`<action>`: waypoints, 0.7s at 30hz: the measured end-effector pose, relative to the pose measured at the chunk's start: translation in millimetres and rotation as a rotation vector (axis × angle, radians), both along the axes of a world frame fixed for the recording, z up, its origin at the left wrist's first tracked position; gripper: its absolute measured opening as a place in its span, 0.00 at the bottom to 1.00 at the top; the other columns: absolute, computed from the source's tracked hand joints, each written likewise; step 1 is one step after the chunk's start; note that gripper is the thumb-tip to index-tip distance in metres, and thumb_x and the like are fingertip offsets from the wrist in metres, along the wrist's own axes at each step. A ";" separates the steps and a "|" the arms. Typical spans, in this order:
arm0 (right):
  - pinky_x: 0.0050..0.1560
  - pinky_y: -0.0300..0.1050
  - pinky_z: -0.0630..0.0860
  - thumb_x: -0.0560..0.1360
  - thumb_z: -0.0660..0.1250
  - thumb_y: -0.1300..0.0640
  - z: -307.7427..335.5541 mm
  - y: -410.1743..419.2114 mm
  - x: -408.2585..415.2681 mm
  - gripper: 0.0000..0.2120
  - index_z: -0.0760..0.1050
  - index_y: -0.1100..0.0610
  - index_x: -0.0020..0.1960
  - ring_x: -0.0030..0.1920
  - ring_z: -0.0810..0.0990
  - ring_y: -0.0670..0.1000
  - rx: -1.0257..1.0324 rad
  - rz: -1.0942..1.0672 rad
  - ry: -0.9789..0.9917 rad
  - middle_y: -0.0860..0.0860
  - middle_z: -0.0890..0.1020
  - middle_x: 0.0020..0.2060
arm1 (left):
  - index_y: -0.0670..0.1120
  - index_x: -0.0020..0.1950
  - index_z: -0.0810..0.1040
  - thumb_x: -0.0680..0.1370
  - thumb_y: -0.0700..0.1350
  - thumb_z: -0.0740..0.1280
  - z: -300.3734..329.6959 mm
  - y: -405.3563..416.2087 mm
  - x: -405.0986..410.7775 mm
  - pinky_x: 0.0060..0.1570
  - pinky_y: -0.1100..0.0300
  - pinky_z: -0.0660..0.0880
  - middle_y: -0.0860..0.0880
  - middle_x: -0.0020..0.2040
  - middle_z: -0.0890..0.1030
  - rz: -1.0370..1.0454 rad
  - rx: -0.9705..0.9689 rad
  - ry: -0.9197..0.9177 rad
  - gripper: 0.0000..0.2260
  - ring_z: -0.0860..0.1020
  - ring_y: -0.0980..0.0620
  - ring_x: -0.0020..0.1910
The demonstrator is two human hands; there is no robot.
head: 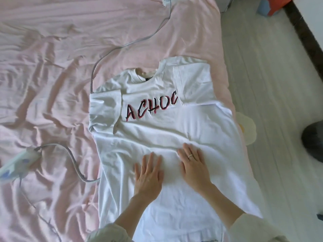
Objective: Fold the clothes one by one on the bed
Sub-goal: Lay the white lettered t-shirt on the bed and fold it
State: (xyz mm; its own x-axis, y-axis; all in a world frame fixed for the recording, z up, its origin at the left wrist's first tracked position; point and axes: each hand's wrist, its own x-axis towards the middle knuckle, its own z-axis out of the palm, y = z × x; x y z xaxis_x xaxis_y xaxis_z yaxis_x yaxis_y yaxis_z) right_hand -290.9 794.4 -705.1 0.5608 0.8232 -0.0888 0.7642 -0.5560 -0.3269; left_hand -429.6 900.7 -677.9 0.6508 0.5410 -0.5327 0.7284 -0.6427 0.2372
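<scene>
A white T-shirt (167, 130) with red and black lettering lies face up on the pink bed sheet (52, 81), collar away from me. Both short sleeves are folded in over the chest. My left hand (148, 175) rests flat on the shirt's lower middle, fingers spread. My right hand (194, 165), wearing a ring, lies flat just to its right, also palm down. Neither hand holds any fabric. A low ridge of cloth runs across the shirt just beyond my fingertips.
A grey cable (108, 53) runs across the sheet from the top and passes under the shirt's left side. A white and blue power strip (15, 165) lies at the left. The bed's right edge borders pale flooring (272, 102), with a dark object (312, 140) there.
</scene>
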 end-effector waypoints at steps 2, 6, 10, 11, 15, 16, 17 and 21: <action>0.67 0.55 0.60 0.74 0.54 0.56 -3.0 -20.5 -29.4 0.21 0.75 0.59 0.63 0.68 0.67 0.56 0.005 -0.027 -0.017 0.57 0.75 0.65 | 0.56 0.77 0.44 0.71 0.59 0.32 3.6 -18.0 -21.4 0.73 0.45 0.39 0.54 0.78 0.40 -0.017 0.002 -0.043 0.33 0.39 0.48 0.77; 0.68 0.53 0.59 0.77 0.51 0.56 1.7 -54.3 -82.3 0.21 0.75 0.61 0.63 0.68 0.66 0.55 0.016 -0.087 -0.019 0.57 0.76 0.64 | 0.56 0.77 0.43 0.76 0.58 0.36 8.7 -50.2 -67.0 0.72 0.46 0.37 0.54 0.77 0.38 -0.059 0.014 -0.062 0.28 0.37 0.50 0.76; 0.71 0.48 0.53 0.81 0.44 0.54 7.6 -97.3 -130.2 0.23 0.74 0.61 0.64 0.67 0.70 0.57 0.005 -0.079 0.037 0.57 0.76 0.64 | 0.54 0.77 0.45 0.82 0.50 0.50 7.3 -91.4 -123.5 0.74 0.50 0.43 0.55 0.77 0.41 -0.029 -0.014 -0.059 0.25 0.41 0.52 0.77; 0.71 0.47 0.54 0.79 0.48 0.55 8.2 -108.8 -138.8 0.22 0.74 0.60 0.63 0.67 0.71 0.57 0.020 -0.062 0.059 0.57 0.76 0.64 | 0.53 0.77 0.50 0.82 0.48 0.52 7.9 -101.1 -136.0 0.74 0.53 0.50 0.54 0.78 0.47 -0.001 -0.004 -0.079 0.24 0.47 0.52 0.77; 0.57 0.46 0.73 0.76 0.55 0.58 23.1 -148.8 -162.0 0.15 0.80 0.60 0.51 0.54 0.78 0.54 0.109 -0.197 0.247 0.53 0.82 0.52 | 0.44 0.62 0.73 0.80 0.45 0.56 10.4 -122.2 -160.6 0.58 0.54 0.71 0.46 0.61 0.75 0.325 -0.082 -0.119 0.13 0.73 0.47 0.61; 0.51 0.47 0.74 0.77 0.58 0.58 30.6 -153.9 -162.8 0.13 0.79 0.61 0.45 0.48 0.78 0.54 0.120 -0.315 0.362 0.54 0.82 0.44 | 0.40 0.57 0.75 0.80 0.46 0.56 13.8 -120.4 -158.9 0.55 0.53 0.73 0.43 0.56 0.78 0.487 -0.156 -0.069 0.13 0.76 0.43 0.57; 0.46 0.48 0.74 0.78 0.58 0.56 34.7 -158.3 -161.7 0.14 0.77 0.61 0.40 0.43 0.78 0.55 0.138 -0.466 0.487 0.54 0.80 0.38 | 0.37 0.54 0.76 0.80 0.47 0.57 15.8 -117.7 -158.1 0.52 0.53 0.75 0.41 0.53 0.80 0.679 -0.269 -0.041 0.16 0.78 0.42 0.52; 0.51 0.50 0.76 0.79 0.62 0.51 45.1 -162.4 -135.3 0.16 0.75 0.64 0.45 0.43 0.79 0.57 0.386 -1.197 1.139 0.58 0.80 0.38 | 0.36 0.50 0.74 0.78 0.53 0.63 22.6 -113.6 -155.4 0.40 0.55 0.76 0.42 0.43 0.79 1.548 -0.995 -0.280 0.19 0.78 0.47 0.39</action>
State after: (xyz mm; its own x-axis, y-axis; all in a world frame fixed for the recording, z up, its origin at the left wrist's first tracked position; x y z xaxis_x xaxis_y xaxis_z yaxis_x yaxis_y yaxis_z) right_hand -426.2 632.0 -660.0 0.6364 0.0857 -0.7665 -0.6949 -0.3675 -0.6181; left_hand -585.1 787.1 -655.3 0.0594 0.2600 -0.9638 0.3350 0.9043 0.2646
